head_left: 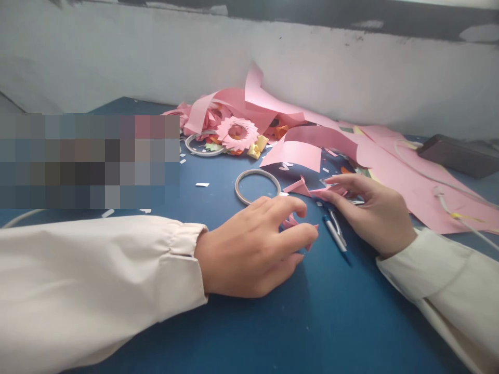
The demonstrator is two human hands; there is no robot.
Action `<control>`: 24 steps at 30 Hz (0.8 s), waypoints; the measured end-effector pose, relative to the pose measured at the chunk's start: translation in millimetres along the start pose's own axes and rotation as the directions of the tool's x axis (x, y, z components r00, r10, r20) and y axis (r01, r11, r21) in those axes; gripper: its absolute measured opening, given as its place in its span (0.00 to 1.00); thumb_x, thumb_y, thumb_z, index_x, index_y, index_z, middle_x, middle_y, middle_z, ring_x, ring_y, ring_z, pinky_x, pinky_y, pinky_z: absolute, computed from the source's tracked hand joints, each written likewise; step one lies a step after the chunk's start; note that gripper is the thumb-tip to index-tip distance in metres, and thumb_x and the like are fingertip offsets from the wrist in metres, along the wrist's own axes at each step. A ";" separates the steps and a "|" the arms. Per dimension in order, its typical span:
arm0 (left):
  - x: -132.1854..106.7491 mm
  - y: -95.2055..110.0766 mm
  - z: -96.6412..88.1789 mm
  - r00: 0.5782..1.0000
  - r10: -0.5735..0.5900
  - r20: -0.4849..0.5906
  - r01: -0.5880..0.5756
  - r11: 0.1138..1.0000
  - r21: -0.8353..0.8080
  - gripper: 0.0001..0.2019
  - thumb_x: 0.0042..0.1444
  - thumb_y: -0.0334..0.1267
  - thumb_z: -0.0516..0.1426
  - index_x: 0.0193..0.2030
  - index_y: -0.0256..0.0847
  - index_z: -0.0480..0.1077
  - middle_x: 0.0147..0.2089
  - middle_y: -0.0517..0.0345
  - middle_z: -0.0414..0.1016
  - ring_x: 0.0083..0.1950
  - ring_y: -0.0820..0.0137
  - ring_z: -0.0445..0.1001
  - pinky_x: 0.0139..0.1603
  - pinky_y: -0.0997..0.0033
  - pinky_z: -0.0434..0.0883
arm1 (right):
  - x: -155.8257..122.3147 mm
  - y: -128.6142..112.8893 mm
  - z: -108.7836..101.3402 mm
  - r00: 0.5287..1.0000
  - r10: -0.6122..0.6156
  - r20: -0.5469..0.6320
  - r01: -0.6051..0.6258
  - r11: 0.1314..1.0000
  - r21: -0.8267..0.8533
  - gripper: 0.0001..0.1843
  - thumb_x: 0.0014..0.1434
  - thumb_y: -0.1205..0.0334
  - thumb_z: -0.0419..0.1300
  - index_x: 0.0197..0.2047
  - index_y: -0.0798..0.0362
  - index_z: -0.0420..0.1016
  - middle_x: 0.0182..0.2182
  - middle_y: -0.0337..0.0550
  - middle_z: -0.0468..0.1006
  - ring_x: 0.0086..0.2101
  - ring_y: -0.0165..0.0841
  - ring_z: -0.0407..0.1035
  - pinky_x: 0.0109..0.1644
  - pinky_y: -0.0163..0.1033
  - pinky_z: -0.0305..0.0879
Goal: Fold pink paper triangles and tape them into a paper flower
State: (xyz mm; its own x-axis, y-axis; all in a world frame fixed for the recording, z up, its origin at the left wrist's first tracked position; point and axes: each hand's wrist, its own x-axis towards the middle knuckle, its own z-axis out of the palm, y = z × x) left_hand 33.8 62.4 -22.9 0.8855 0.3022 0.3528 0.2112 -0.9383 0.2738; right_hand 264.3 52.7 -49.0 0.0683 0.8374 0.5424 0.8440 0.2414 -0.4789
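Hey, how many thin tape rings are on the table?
2: a near tape ring just beyond the left hand, and a far tape ring by the folded pink wreath. The paper pile or blurred patch may hide more.

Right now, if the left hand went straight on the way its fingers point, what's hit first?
Likely the pen, just right of the left hand, with the right hand beyond it. Height above the table is unclear, so it might pass over the pen.
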 end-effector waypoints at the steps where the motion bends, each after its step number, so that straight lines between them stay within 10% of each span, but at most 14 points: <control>1: 0.2 -0.3 0.0 1.000 0.006 0.031 -0.005 1.000 -0.023 0.09 0.58 0.30 0.49 0.45 0.36 0.64 0.51 0.44 0.64 0.52 0.63 0.65 0.51 0.62 0.63 | -1.2 -2.6 0.0 1.000 0.019 -0.021 -0.018 0.999 0.033 0.09 0.52 0.59 0.64 0.38 0.49 0.75 0.28 0.37 0.79 0.29 0.33 0.74 0.32 0.39 0.70; 15: 2.6 0.0 -1.0 0.998 -0.013 0.064 0.021 0.993 -0.117 0.04 0.55 0.27 0.51 0.33 0.37 0.58 0.29 0.61 0.66 0.30 0.73 0.61 0.39 0.69 0.59 | -1.2 -0.1 1.3 0.998 -0.044 -0.039 0.044 0.999 0.014 0.17 0.50 0.57 0.66 0.44 0.49 0.71 0.22 0.36 0.69 0.23 0.32 0.64 0.25 0.38 0.65; 24: 1.4 0.1 -0.4 0.998 -0.014 0.066 0.025 0.987 -0.158 0.07 0.56 0.35 0.55 0.33 0.37 0.58 0.30 0.62 0.66 0.30 0.74 0.61 0.39 0.69 0.60 | -10.6 -12.0 -0.6 0.999 -0.021 -0.046 0.033 0.965 0.261 0.11 0.53 0.59 0.63 0.26 0.50 0.65 0.25 0.39 0.74 0.27 0.34 0.72 0.28 0.40 0.71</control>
State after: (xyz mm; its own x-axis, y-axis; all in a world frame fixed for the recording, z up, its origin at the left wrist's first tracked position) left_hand 34.9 62.8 -22.1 0.9077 0.3040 0.2894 0.1648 -0.8923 0.4204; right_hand 253.8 40.6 -48.6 0.0751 0.8084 0.5838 0.6774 0.3883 -0.6248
